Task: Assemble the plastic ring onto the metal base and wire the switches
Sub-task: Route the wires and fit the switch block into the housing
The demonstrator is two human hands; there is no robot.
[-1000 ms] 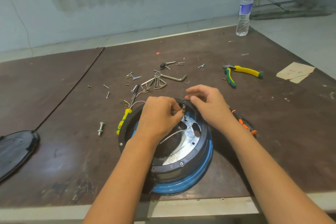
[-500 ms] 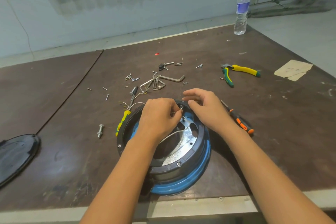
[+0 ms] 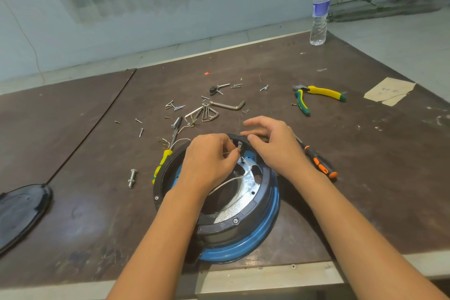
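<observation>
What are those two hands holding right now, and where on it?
The left hand pinches the white wire near its end; the right hand grips the black plastic ring at its far rim.

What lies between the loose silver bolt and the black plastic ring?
In the head view, a screwdriver with a yellow-green handle lies there, beside the left rim of the black plastic ring and apart from the silver bolt.
</observation>
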